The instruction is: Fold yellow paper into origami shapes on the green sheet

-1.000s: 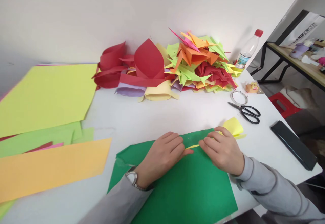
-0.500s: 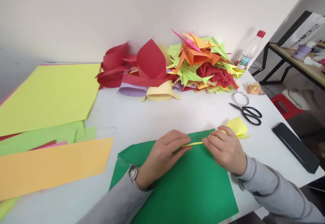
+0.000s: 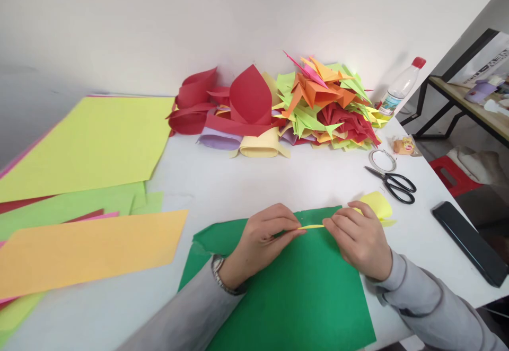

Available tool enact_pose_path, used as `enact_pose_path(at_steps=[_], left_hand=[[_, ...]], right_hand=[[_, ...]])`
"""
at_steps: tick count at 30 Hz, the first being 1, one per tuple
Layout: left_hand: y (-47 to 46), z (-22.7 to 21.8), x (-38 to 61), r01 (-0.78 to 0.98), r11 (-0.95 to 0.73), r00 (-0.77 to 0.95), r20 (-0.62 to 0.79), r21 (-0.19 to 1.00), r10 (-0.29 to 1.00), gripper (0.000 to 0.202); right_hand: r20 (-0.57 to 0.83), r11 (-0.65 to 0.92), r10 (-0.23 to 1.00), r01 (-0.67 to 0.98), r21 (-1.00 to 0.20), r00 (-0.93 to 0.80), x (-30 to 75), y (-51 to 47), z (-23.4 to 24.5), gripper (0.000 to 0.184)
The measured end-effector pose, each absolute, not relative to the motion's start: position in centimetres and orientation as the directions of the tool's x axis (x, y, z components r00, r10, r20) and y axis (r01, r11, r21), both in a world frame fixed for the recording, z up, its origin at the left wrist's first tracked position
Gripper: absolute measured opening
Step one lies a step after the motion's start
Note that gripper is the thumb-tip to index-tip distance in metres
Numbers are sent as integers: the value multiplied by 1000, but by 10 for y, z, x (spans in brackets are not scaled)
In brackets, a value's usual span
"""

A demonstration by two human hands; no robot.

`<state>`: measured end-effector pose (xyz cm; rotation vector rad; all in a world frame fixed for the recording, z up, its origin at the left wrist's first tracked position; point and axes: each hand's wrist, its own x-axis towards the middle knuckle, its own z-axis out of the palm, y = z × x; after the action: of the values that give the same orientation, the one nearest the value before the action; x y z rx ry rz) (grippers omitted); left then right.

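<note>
A narrow yellow paper strip [image 3: 314, 227], seen nearly edge-on, stretches between my two hands above a green sheet [image 3: 302, 292]. My left hand [image 3: 266, 245] pinches its left end between thumb and fingers. With its fingertips, my right hand [image 3: 358, 237] grips the other end. Behind the right hand, a curled piece of yellow paper [image 3: 377, 205] sticks out; whether it joins the strip is hidden by the hand. The green sheet lies under both hands, its upper left corner crumpled.
Black scissors [image 3: 393, 184], a tape roll [image 3: 382, 160], a wrapped snack [image 3: 404, 145] and a bottle [image 3: 401, 87] stand to the right, with a black case [image 3: 469, 242] at the edge. Folded paper shapes [image 3: 318, 102] line the wall. Coloured sheets [image 3: 99, 144] and an orange strip [image 3: 99, 250] lie left.
The whole view has shifted slightly, so things appear a little further right. Both hands keep hold of the yellow strip, and less of it shows between them.
</note>
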<state>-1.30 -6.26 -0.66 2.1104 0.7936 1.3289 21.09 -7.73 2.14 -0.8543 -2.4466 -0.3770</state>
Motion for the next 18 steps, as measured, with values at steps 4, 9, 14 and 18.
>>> enact_pose_path(at_steps=[4, 9, 14, 18], left_hand=[[-62, -5, -14, 228, -703, 372, 607, 674, 703, 8], [-64, -7, -15, 217, -649, 344, 565, 729, 750, 8], [-64, -9, -15, 220, -615, 305, 546, 757, 780, 6], [-63, -9, -15, 219, -634, 294, 569, 742, 768, 6]], right_hand=[[549, 763, 496, 640, 94, -672, 211, -78, 21, 15], [563, 763, 492, 640, 89, -664, 211, -77, 21, 14], [562, 754, 507, 653, 78, -653, 212, -76, 21, 19], [558, 760, 501, 645, 82, -662, 213, -76, 20, 21]])
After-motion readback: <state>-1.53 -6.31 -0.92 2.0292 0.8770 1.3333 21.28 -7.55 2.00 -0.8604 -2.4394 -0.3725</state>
